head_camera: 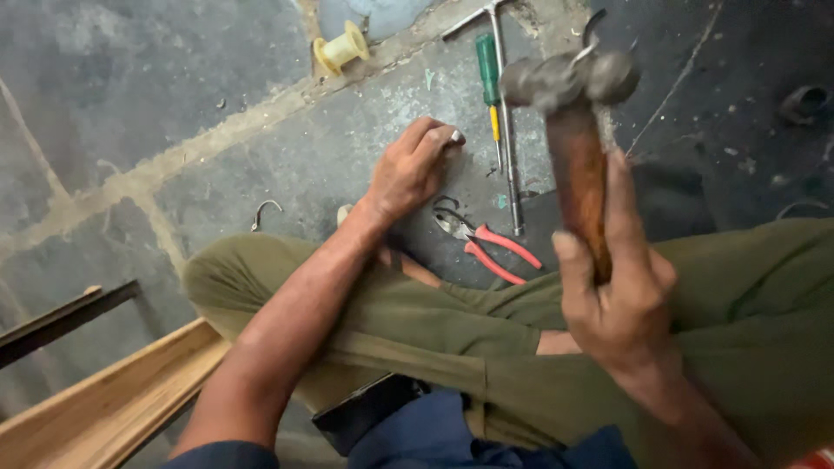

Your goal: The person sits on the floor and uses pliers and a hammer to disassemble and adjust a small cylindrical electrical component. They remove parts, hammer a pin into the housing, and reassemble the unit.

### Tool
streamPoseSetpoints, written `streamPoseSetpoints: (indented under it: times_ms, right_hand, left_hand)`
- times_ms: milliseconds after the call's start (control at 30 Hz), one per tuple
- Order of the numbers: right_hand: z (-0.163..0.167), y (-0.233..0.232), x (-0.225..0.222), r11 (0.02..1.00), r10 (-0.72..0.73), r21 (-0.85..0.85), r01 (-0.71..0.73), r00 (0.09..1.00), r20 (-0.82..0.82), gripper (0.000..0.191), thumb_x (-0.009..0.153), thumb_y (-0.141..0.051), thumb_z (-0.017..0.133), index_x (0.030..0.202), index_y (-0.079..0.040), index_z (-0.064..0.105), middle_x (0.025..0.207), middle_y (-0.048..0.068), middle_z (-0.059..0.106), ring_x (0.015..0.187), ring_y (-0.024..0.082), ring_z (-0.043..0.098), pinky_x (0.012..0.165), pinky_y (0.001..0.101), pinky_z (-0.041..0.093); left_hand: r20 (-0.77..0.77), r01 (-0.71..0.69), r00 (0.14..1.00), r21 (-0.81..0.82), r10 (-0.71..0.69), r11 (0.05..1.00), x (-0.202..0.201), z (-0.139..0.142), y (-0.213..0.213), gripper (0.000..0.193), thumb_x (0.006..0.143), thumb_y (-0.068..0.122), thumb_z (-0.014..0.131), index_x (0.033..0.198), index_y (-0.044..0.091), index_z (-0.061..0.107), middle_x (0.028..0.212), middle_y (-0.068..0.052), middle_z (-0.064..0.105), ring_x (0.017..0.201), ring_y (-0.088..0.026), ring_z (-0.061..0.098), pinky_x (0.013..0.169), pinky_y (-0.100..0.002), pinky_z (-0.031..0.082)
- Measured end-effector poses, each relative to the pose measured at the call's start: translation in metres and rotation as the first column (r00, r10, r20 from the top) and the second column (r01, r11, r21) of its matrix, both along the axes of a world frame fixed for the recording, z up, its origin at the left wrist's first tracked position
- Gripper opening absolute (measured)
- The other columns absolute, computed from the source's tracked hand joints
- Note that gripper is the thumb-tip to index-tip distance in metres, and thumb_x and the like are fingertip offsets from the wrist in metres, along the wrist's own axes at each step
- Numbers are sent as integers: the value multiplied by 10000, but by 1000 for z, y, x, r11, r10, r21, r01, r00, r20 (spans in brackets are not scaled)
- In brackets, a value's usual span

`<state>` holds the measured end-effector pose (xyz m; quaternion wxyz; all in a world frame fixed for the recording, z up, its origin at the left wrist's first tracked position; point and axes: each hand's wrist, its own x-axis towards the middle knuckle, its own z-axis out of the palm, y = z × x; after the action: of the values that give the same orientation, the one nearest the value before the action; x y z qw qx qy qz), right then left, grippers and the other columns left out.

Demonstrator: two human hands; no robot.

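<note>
- My right hand (621, 300) was clenched round the wooden handle of a hammer (573, 130), which stood upright with its grey metal head raised above my knee.
- My left hand (408, 169) was stretched out to the concrete floor (174, 104), fingers curled and pinching a small metal piece (455, 135) at the fingertips; I could not tell what the piece was.
- Red-handled pliers (486, 243) lay on the floor just beside my left wrist, jaws toward the hand.
- A green screwdriver (489, 78) and a long metal rod tool (508, 122) lay side by side beyond the pliers, partly behind the hammer head.
- A yellow spool (340, 48) sat well apart, near the crack in the floor.
- A small metal hook (265, 211) lay by my left knee.
- Wooden planks (113, 399) ran along the lower left.
- My legs, in olive trousers (417, 321), were crossed under both arms.
</note>
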<state>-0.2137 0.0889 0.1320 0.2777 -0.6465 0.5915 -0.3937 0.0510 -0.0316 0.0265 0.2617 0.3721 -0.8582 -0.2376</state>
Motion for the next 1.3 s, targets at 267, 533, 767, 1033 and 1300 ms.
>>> streamPoseSetpoints:
  times_ms: [267,533,767,1033,1300]
  right_hand:
    - [1,-11,13,991,95,99,-90,995,-42,645,1029,-106,678,1593,-19,378,1260,265,696,1024,379,747,794,411,581]
    - [30,5,4,982,-180,-46,181,983,29,635,1033,-76,641,1598,-2,358,1284,271,661,1010,373,724,820,394,589]
    - [0,-16,21,999,39,34,-37,999,-37,620,1049,-102,648,1600,-1,380,1386,290,643,1087,394,726,848,411,586]
    - [-8,-14,5,996,-59,65,55,996,61,586,1108,-156,604,1617,-6,356,1348,284,682,998,349,777,814,406,588]
    - [-19,-14,11,990,-26,141,12,995,98,591,1086,-183,609,1603,-19,374,1221,281,701,1046,374,760,832,416,586]
  left_hand:
    - [-8,-38,999,-27,38,999,-11,-9,-3,355,888,-66,644,1219,53,599,1016,-155,562,916,-371,635,780,-448,536]
    - [-31,-44,999,-22,43,999,-18,-18,-8,251,977,16,653,1216,75,606,1000,-144,566,915,-366,638,780,-451,531]
    - [-19,-38,999,-37,37,999,-12,-25,-11,230,950,21,659,1170,49,593,1007,-165,578,906,-387,627,771,-457,523]
    - [-62,-95,994,-13,94,995,-4,-32,-7,134,988,-10,604,1107,38,567,1013,-177,576,935,-405,619,812,-464,524]
    - [-139,-125,982,32,128,992,0,-28,-7,107,1034,-52,556,1131,-7,541,1051,-188,625,921,-385,655,795,-436,540]
